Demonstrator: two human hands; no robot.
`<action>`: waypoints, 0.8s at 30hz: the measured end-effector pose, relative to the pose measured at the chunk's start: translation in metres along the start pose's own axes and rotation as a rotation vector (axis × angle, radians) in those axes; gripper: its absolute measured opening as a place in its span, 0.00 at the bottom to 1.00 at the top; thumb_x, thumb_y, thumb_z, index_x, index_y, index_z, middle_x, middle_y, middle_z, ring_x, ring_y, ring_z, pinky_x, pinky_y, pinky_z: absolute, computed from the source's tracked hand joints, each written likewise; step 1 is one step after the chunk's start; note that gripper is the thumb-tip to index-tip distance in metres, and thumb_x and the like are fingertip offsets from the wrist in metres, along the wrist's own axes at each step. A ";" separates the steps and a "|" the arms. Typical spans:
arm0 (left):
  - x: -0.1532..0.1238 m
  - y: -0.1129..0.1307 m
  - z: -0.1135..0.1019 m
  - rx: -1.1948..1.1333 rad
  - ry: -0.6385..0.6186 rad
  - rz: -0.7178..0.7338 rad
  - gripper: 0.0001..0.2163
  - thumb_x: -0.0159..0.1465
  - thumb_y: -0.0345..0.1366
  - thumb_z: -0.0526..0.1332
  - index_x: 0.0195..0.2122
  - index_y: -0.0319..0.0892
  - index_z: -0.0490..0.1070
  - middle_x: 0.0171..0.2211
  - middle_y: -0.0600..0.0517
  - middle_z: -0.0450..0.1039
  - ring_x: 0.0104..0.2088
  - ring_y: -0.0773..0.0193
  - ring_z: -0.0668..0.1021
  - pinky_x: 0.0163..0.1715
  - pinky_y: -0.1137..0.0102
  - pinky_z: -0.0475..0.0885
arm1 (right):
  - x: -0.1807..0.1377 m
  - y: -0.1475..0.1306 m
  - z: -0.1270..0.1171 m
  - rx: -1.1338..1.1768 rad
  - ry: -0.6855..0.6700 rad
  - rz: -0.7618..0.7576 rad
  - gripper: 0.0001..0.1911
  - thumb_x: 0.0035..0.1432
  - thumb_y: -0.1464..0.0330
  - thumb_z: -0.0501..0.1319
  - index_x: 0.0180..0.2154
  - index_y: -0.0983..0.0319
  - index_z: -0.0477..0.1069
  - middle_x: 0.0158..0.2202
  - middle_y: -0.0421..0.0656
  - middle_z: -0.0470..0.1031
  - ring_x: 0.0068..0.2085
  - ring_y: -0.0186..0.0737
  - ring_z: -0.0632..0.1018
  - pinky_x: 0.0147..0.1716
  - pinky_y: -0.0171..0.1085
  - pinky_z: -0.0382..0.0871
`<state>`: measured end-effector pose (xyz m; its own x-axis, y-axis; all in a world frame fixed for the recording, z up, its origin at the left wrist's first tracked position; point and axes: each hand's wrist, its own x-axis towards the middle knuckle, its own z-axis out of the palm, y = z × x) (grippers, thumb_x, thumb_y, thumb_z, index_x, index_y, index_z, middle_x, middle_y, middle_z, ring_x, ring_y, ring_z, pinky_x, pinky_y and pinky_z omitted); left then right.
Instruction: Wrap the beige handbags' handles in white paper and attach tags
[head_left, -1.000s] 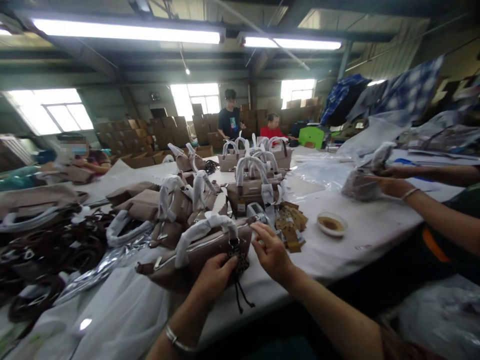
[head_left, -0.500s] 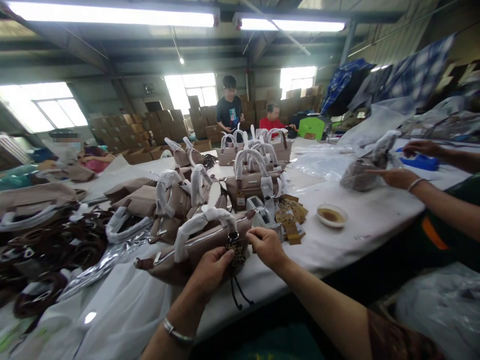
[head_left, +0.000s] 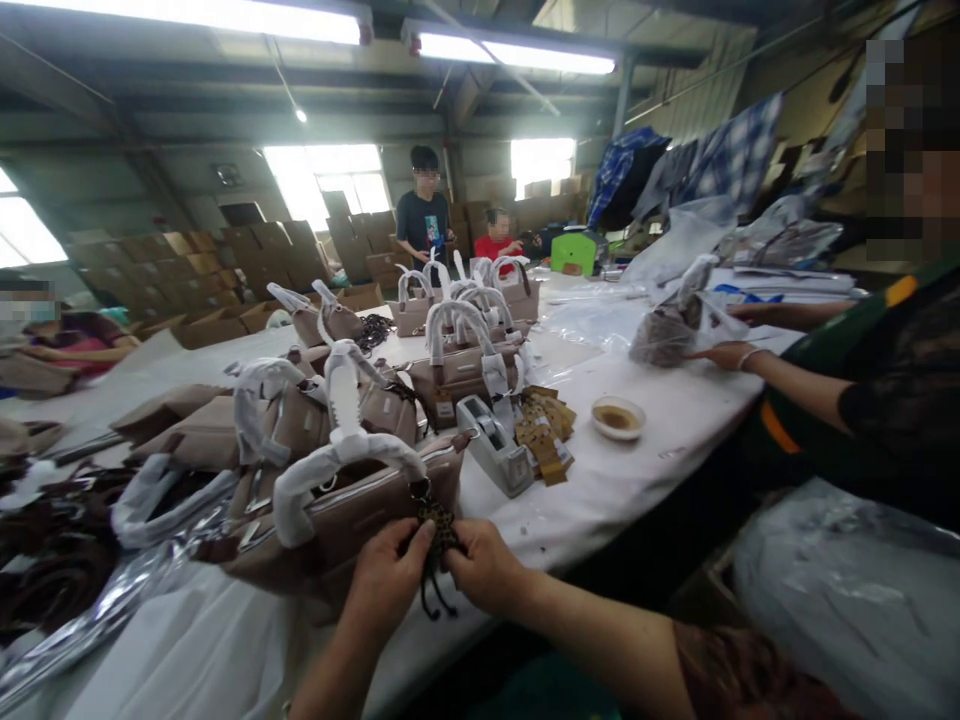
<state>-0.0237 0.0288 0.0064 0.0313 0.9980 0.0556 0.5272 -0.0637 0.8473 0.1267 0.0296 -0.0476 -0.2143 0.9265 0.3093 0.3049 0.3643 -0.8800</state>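
A taupe handbag [head_left: 330, 535] with white-wrapped handles lies tilted before me at the table's front edge. From a ring at its right handle hangs a leopard-patterned bow charm [head_left: 439, 528] with dark cords dangling below. My left hand [head_left: 386, 575] pinches the charm's left side between thumb and fingers. On the opposite side, my right hand [head_left: 484, 565] is closed on it too. Just beyond the bag stand a grey tape dispenser [head_left: 499, 455] and a pile of brown hang tags [head_left: 546, 430].
Several more wrapped-handle handbags [head_left: 457, 375] crowd the table behind. Dark straps [head_left: 52, 560] are heaped at left. A shallow dish [head_left: 619, 418] sits to the right. Further right, a co-worker's hand [head_left: 724, 355] touches a plastic-covered bag [head_left: 664, 330]. Two people are at the far side.
My right hand has moved in from beside the charm and now grips it. The view has swung to the right. The co-worker's hands have shifted on the plastic-covered bag.
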 end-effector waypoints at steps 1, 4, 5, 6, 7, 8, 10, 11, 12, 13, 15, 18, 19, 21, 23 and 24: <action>0.001 -0.002 -0.001 -0.028 -0.036 -0.033 0.17 0.59 0.50 0.62 0.31 0.39 0.78 0.28 0.47 0.77 0.33 0.55 0.76 0.33 0.67 0.69 | 0.000 -0.001 0.000 -0.002 -0.005 0.003 0.08 0.49 0.76 0.55 0.22 0.63 0.67 0.22 0.39 0.71 0.26 0.34 0.70 0.26 0.31 0.61; 0.002 -0.004 -0.004 -0.095 -0.116 -0.099 0.20 0.60 0.52 0.61 0.33 0.37 0.78 0.29 0.47 0.78 0.32 0.57 0.76 0.32 0.68 0.69 | -0.001 -0.002 -0.008 -0.064 0.054 -0.052 0.08 0.52 0.76 0.55 0.24 0.62 0.69 0.24 0.40 0.73 0.27 0.34 0.71 0.28 0.32 0.63; 0.001 -0.003 -0.005 -0.102 -0.119 -0.109 0.20 0.59 0.52 0.61 0.33 0.37 0.78 0.29 0.48 0.77 0.32 0.57 0.76 0.32 0.69 0.69 | -0.001 -0.002 -0.013 -0.086 0.105 -0.074 0.08 0.54 0.75 0.55 0.25 0.62 0.70 0.25 0.41 0.74 0.29 0.35 0.72 0.30 0.32 0.64; 0.001 -0.003 -0.005 -0.108 -0.123 -0.118 0.20 0.59 0.52 0.61 0.32 0.37 0.77 0.29 0.48 0.77 0.32 0.57 0.76 0.32 0.69 0.69 | 0.000 -0.002 -0.018 -0.100 0.170 -0.087 0.09 0.57 0.73 0.55 0.26 0.62 0.71 0.27 0.42 0.74 0.30 0.36 0.73 0.32 0.33 0.65; 0.000 -0.002 -0.006 -0.118 -0.129 -0.130 0.20 0.59 0.52 0.61 0.31 0.38 0.77 0.29 0.48 0.78 0.33 0.57 0.76 0.33 0.69 0.68 | 0.001 -0.001 -0.023 -0.099 0.234 -0.086 0.09 0.59 0.72 0.55 0.29 0.62 0.72 0.28 0.43 0.74 0.31 0.37 0.73 0.34 0.34 0.66; 0.000 -0.001 -0.006 -0.133 -0.136 -0.144 0.20 0.59 0.53 0.62 0.31 0.38 0.77 0.29 0.48 0.78 0.33 0.57 0.76 0.33 0.69 0.68 | 0.003 0.000 -0.028 -0.084 0.280 -0.073 0.08 0.61 0.70 0.55 0.33 0.62 0.72 0.29 0.43 0.74 0.31 0.37 0.73 0.34 0.34 0.66; -0.001 0.000 -0.006 -0.186 -0.146 -0.169 0.20 0.58 0.53 0.63 0.32 0.38 0.78 0.29 0.48 0.78 0.33 0.57 0.75 0.33 0.70 0.68 | 0.008 0.001 -0.036 -0.053 0.301 -0.038 0.11 0.61 0.68 0.56 0.44 0.63 0.71 0.28 0.40 0.73 0.27 0.35 0.72 0.30 0.33 0.67; -0.001 0.001 -0.006 -0.218 -0.141 -0.177 0.20 0.57 0.53 0.63 0.32 0.37 0.78 0.30 0.48 0.78 0.33 0.57 0.75 0.33 0.70 0.68 | 0.012 0.001 -0.038 -0.055 0.275 -0.033 0.16 0.61 0.67 0.58 0.51 0.63 0.68 0.27 0.39 0.72 0.25 0.34 0.71 0.29 0.33 0.67; -0.001 0.001 -0.006 -0.244 -0.136 -0.182 0.20 0.57 0.53 0.63 0.32 0.37 0.78 0.30 0.48 0.78 0.33 0.57 0.75 0.33 0.70 0.68 | 0.016 0.000 -0.040 -0.080 0.238 -0.045 0.22 0.60 0.68 0.58 0.56 0.63 0.64 0.27 0.38 0.72 0.24 0.34 0.71 0.28 0.33 0.67; -0.002 0.001 -0.006 -0.262 -0.137 -0.184 0.20 0.56 0.53 0.64 0.32 0.37 0.78 0.29 0.48 0.77 0.33 0.57 0.75 0.32 0.70 0.68 | 0.021 -0.002 -0.041 -0.128 0.206 -0.074 0.27 0.60 0.68 0.59 0.60 0.63 0.60 0.28 0.38 0.73 0.24 0.34 0.71 0.29 0.34 0.68; -0.003 0.001 -0.007 -0.277 -0.142 -0.191 0.20 0.55 0.53 0.65 0.31 0.37 0.78 0.28 0.48 0.77 0.32 0.58 0.75 0.31 0.70 0.68 | 0.032 -0.008 -0.042 -0.274 0.171 -0.162 0.28 0.60 0.70 0.58 0.61 0.62 0.59 0.32 0.42 0.75 0.30 0.38 0.74 0.36 0.36 0.70; -0.005 0.004 -0.010 -0.283 -0.152 -0.208 0.20 0.54 0.53 0.65 0.30 0.37 0.78 0.26 0.49 0.76 0.29 0.60 0.74 0.29 0.71 0.67 | 0.045 -0.015 -0.044 -0.493 0.137 -0.252 0.14 0.63 0.70 0.55 0.50 0.60 0.71 0.35 0.46 0.77 0.36 0.41 0.76 0.39 0.36 0.68; -0.005 0.004 -0.010 -0.285 -0.148 -0.209 0.20 0.54 0.53 0.65 0.30 0.37 0.78 0.26 0.50 0.76 0.29 0.60 0.74 0.29 0.71 0.67 | 0.048 -0.015 -0.044 -0.544 0.123 -0.269 0.11 0.64 0.69 0.54 0.44 0.60 0.73 0.34 0.46 0.76 0.36 0.40 0.76 0.38 0.35 0.67; -0.006 0.006 -0.012 -0.292 -0.147 -0.206 0.21 0.54 0.53 0.65 0.30 0.37 0.78 0.26 0.50 0.76 0.29 0.61 0.73 0.28 0.71 0.66 | 0.047 -0.013 -0.044 -0.586 0.118 -0.284 0.12 0.66 0.69 0.52 0.36 0.61 0.74 0.32 0.45 0.75 0.34 0.39 0.75 0.36 0.34 0.65; -0.006 0.006 -0.012 -0.305 -0.142 -0.201 0.20 0.54 0.53 0.65 0.30 0.37 0.78 0.26 0.49 0.76 0.29 0.60 0.74 0.29 0.71 0.67 | 0.041 -0.009 -0.043 -0.559 0.141 -0.287 0.13 0.66 0.69 0.52 0.32 0.61 0.72 0.30 0.44 0.74 0.33 0.39 0.75 0.35 0.34 0.65; -0.006 0.006 -0.012 -0.316 -0.142 -0.200 0.20 0.53 0.53 0.66 0.30 0.37 0.78 0.26 0.49 0.76 0.30 0.60 0.74 0.29 0.71 0.67 | 0.038 -0.008 -0.042 -0.532 0.163 -0.288 0.12 0.66 0.69 0.52 0.32 0.61 0.71 0.30 0.44 0.74 0.34 0.39 0.75 0.36 0.34 0.65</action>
<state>-0.0313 0.0224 0.0174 0.0836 0.9797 -0.1822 0.2484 0.1566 0.9559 0.1551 0.0655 -0.0141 -0.2254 0.7715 0.5949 0.6849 0.5598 -0.4665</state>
